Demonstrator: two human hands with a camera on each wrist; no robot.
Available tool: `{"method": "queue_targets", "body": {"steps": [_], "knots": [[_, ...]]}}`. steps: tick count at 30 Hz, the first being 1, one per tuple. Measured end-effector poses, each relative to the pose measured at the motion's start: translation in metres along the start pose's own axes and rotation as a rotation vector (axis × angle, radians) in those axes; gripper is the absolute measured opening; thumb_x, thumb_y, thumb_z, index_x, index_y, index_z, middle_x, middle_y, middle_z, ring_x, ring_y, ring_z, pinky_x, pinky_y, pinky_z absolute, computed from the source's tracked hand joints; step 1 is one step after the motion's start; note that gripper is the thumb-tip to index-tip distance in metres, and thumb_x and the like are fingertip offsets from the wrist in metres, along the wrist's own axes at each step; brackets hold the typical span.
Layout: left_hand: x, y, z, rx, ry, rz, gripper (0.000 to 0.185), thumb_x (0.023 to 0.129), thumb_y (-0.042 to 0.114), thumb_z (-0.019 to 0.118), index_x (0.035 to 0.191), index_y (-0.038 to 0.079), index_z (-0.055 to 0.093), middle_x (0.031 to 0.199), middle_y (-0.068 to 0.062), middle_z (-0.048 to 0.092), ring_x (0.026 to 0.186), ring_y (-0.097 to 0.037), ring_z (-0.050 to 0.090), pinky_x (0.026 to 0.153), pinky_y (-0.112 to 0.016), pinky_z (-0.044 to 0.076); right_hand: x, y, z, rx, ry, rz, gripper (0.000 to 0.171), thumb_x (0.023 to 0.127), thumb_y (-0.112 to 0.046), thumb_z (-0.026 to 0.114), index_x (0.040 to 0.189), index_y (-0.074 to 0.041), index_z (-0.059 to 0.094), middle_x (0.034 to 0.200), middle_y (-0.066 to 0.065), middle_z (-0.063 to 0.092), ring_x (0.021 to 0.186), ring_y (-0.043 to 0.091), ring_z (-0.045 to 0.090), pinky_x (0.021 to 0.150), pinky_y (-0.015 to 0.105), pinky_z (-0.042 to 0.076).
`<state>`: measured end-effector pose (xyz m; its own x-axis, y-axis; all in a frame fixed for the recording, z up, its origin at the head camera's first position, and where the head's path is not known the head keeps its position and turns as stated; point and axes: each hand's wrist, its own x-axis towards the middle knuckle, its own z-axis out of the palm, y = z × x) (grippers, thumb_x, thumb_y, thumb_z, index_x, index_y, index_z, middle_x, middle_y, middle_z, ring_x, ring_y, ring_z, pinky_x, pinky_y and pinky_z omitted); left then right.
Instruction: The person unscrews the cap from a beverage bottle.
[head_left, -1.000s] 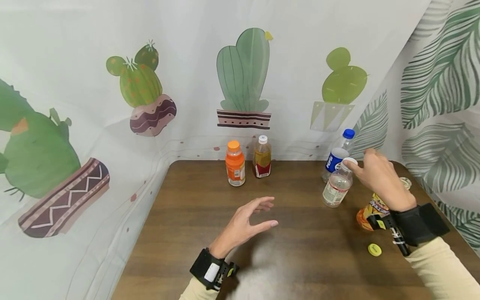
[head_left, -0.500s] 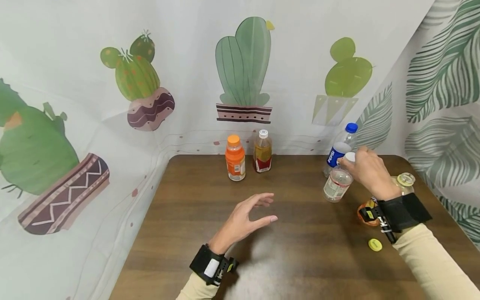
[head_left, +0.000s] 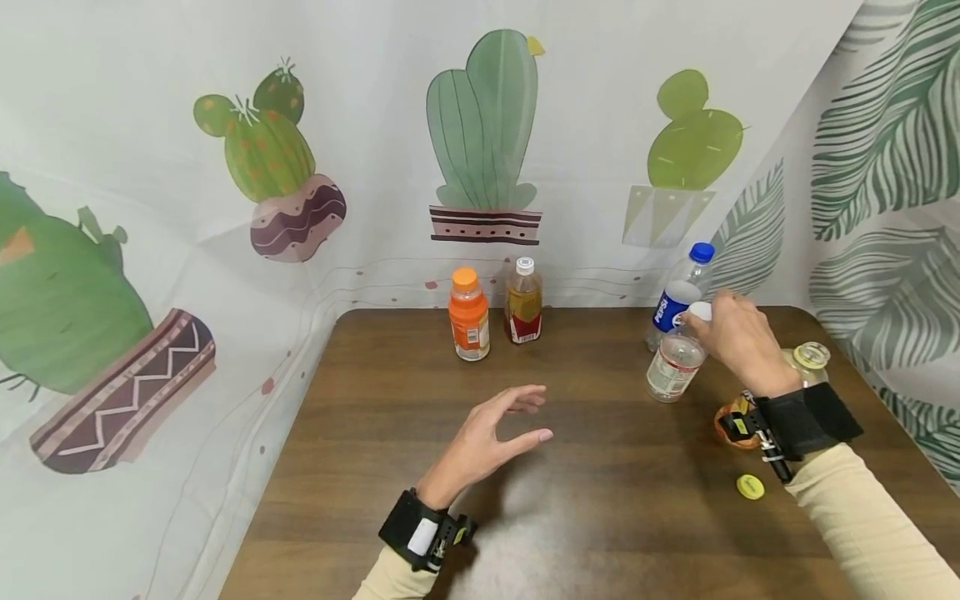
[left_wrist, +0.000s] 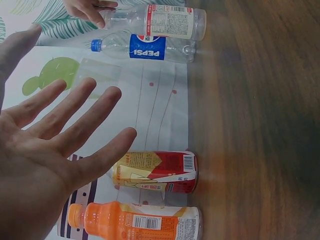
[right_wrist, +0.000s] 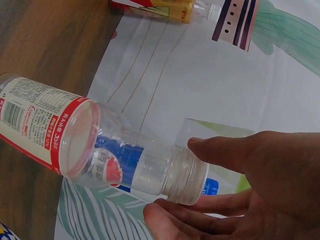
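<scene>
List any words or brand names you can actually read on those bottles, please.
"PEPSI": on the blue label of the blue-capped bottle.
Clear bottle with white cap: red-edged label with fine print and a barcode, too small to read.
Orange bottle: label print too small.
Yellow-and-red labelled bottle: print blurred.

Five plastic bottles stand on the brown wooden table (head_left: pixel 600 517): one orange-capped bottle of orange drink (head_left: pixel 468 315), one white-capped bottle of amber tea with a red label (head_left: pixel 524 302), one blue-capped clear Pepsi bottle (head_left: pixel 678 293), one white-capped clear bottle with a red-and-white label (head_left: pixel 675 365), and one uncapped bottle with an orange label (head_left: pixel 806 360). One loose yellow cap (head_left: pixel 749 487) lies there. Two hands show.
</scene>
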<state>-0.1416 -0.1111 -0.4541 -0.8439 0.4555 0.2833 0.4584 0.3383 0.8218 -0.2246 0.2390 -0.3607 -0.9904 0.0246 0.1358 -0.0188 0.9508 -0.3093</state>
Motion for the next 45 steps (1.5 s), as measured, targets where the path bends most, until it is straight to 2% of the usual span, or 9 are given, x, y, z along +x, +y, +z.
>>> {"method": "queue_targets", "body": {"steps": [8,13,21,23,27,30,38,45], "knots": [[0.0,0.002,-0.002,0.001,0.016,0.005,0.052,0.092,0.042,0.07,0.139,0.031,0.051,0.125,0.008,0.064,0.117,-0.017,0.063,0.104,-0.039,0.049,-0.001,0.001,0.002,0.019,0.063,-0.059,0.049,0.096,-0.029,0.062,0.094,0.018,0.051,0.09,0.038,0.054,0.084,0.055,0.056,0.066,0.061,0.045],[0.0,0.003,-0.002,-0.001,0.014,0.014,0.052,0.092,0.04,0.07,0.139,0.03,0.051,0.126,0.006,0.064,0.117,-0.018,0.064,0.104,-0.042,0.049,-0.005,-0.002,-0.001,0.037,0.101,-0.089,0.041,0.094,-0.025,0.063,0.087,0.014,0.054,0.087,0.032,0.052,0.076,0.046,0.055,0.059,0.055,0.043],[-0.001,0.004,-0.003,-0.001,0.022,-0.024,0.051,0.091,0.041,0.071,0.138,0.035,0.052,0.126,0.012,0.064,0.118,-0.011,0.062,0.104,-0.043,0.048,-0.017,-0.015,-0.015,0.051,0.195,-0.214,0.031,0.092,-0.021,0.064,0.075,0.001,0.052,0.076,0.019,0.048,0.07,0.034,0.048,0.051,0.041,0.035],[-0.001,0.004,-0.002,0.002,0.022,-0.02,0.051,0.091,0.041,0.071,0.138,0.032,0.052,0.127,0.012,0.064,0.119,-0.011,0.061,0.104,-0.042,0.048,-0.022,-0.021,-0.019,0.059,0.207,-0.235,0.029,0.092,-0.021,0.065,0.077,0.002,0.055,0.078,0.018,0.05,0.072,0.033,0.049,0.053,0.04,0.036],[0.0,0.005,-0.002,-0.002,0.027,-0.012,0.051,0.091,0.037,0.072,0.138,0.029,0.053,0.128,0.011,0.063,0.12,-0.011,0.06,0.105,-0.042,0.048,-0.033,-0.037,-0.028,0.096,0.219,-0.279,0.029,0.091,-0.02,0.067,0.092,0.008,0.06,0.088,0.022,0.057,0.079,0.036,0.055,0.061,0.049,0.044],[0.001,0.005,-0.001,-0.004,0.037,-0.013,0.053,0.09,0.033,0.074,0.138,0.028,0.054,0.128,0.01,0.063,0.121,-0.011,0.059,0.104,-0.042,0.048,-0.041,-0.05,-0.035,0.127,0.217,-0.322,0.032,0.09,-0.019,0.069,0.101,0.01,0.06,0.095,0.024,0.06,0.084,0.036,0.057,0.068,0.052,0.047],[0.004,0.006,0.002,-0.01,0.061,-0.044,0.063,0.085,0.024,0.079,0.141,0.025,0.05,0.135,0.002,0.061,0.128,-0.017,0.056,0.106,-0.042,0.047,-0.061,-0.083,-0.047,0.156,0.157,-0.406,0.03,0.091,-0.026,0.071,0.1,0.002,0.065,0.093,0.016,0.064,0.08,0.027,0.058,0.067,0.041,0.046],[0.004,0.007,0.002,0.02,0.066,0.024,0.071,0.084,0.039,0.079,0.144,0.022,0.047,0.141,0.002,0.055,0.134,-0.019,0.051,0.11,-0.042,0.044,-0.079,-0.106,-0.056,0.153,0.087,-0.467,0.03,0.091,-0.028,0.072,0.104,-0.002,0.065,0.094,0.009,0.063,0.079,0.022,0.058,0.067,0.039,0.048]]}}
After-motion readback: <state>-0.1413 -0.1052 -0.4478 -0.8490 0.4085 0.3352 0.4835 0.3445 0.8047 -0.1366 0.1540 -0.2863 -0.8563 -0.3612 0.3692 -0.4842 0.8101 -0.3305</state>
